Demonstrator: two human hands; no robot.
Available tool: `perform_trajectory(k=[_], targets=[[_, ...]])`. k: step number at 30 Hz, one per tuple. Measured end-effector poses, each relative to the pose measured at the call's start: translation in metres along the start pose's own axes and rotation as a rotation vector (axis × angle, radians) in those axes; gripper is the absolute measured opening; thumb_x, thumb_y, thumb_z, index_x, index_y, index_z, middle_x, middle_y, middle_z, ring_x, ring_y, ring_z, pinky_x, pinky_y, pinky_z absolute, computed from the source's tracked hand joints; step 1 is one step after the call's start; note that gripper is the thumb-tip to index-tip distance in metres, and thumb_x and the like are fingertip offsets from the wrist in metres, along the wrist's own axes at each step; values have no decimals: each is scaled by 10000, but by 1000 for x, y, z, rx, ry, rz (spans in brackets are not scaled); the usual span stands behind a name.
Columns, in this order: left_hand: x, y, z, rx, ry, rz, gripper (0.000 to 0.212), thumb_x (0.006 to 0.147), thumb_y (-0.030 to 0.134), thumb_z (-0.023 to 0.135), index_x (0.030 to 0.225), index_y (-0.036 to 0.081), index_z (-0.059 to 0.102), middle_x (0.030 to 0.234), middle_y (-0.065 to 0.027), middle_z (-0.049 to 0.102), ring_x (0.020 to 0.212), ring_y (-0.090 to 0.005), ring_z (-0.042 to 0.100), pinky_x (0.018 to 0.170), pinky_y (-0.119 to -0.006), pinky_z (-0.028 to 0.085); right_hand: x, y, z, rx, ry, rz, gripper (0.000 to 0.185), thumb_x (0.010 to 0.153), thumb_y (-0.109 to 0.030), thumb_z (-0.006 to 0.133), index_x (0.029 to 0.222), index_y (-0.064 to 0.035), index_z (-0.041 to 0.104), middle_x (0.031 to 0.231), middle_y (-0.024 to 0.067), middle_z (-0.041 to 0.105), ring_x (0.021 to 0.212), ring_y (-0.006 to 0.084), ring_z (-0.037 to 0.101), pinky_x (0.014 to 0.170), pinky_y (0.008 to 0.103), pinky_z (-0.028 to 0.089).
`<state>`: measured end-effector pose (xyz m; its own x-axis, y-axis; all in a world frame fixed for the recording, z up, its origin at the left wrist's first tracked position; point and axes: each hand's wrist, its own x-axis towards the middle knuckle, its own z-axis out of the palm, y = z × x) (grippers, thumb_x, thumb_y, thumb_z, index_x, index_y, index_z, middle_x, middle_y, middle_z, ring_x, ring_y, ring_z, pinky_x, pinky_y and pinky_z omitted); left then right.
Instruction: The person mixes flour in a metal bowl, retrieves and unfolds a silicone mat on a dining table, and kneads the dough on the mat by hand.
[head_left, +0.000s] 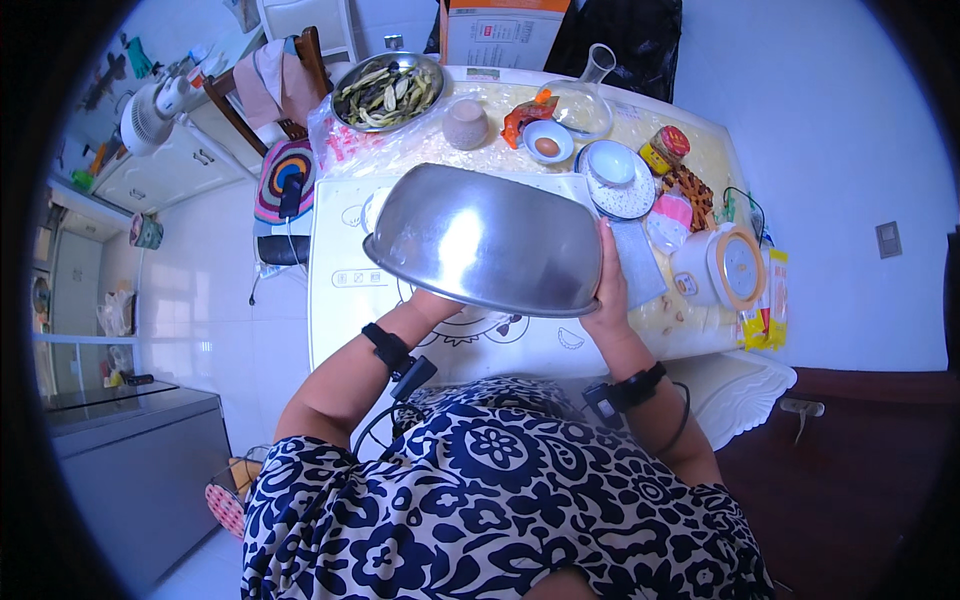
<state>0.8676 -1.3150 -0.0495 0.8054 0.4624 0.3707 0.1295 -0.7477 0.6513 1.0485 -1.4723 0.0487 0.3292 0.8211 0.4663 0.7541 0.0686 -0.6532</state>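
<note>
A large stainless steel basin (487, 240) is held tilted above the table, its outer wall facing up and its rim towards me. My right hand (609, 289) grips the basin's right side, fingers along the wall. At the lower left rim is my left hand (436, 303), its fingers hidden behind the metal. The basin's inside is out of sight. Beneath it lies a white mat (349, 315) printed with line drawings. Left of the basin, the edge of a round white item (369, 214) peeks out, mostly covered.
Behind stand a metal bowl of sliced vegetables (390, 94), a textured cup (465, 124), a white bowl with an egg (547, 142) and a glass decanter (581, 105). To the right are stacked dishes (615, 176), a red-lidded jar (664, 148) and a lidded canister (720, 266).
</note>
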Motion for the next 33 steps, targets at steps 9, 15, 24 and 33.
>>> perform_trajectory(k=[9, 15, 24, 33], targets=[[38, 38, -16, 199, 322, -117, 683, 743, 160, 616, 1322, -3, 291, 1325, -309, 275, 1230, -474, 276, 1020, -480, 264, 4, 20, 19, 258, 41, 257, 664, 741, 42, 412, 1377, -23, 232, 1360, 180, 345, 1258, 264, 357, 1012, 311, 294], [76, 66, -11, 241, 36, 263, 714, 757, 170, 588, 1355, -8, 240, 1362, -249, 290, 1264, -407, 293, 1036, -454, 259, 0, 30, 23, 440, 179, 450, 369, 773, -51, 514, 1130, 40, 495, 1052, 92, 573, 947, 173, 542, 832, 270, 419], [67, 67, 1, 172, -94, 359, 590, 795, 170, 528, 1317, -8, 321, 1385, -178, 312, 1250, -323, 349, 1022, -404, 296, 11, -13, 3, 461, 130, 570, 318, 741, -8, 495, 1045, 83, 527, 989, 98, 588, 849, 163, 569, 754, 279, 453], [62, 73, -20, 324, -78, 382, 564, 810, 204, 551, 1289, -21, 358, 1380, -159, 330, 1244, -328, 358, 1027, -410, 293, 12, -15, 3, 442, 178, 636, 361, 756, -19, 501, 1104, 74, 497, 1023, 121, 578, 910, 179, 551, 793, 278, 439]])
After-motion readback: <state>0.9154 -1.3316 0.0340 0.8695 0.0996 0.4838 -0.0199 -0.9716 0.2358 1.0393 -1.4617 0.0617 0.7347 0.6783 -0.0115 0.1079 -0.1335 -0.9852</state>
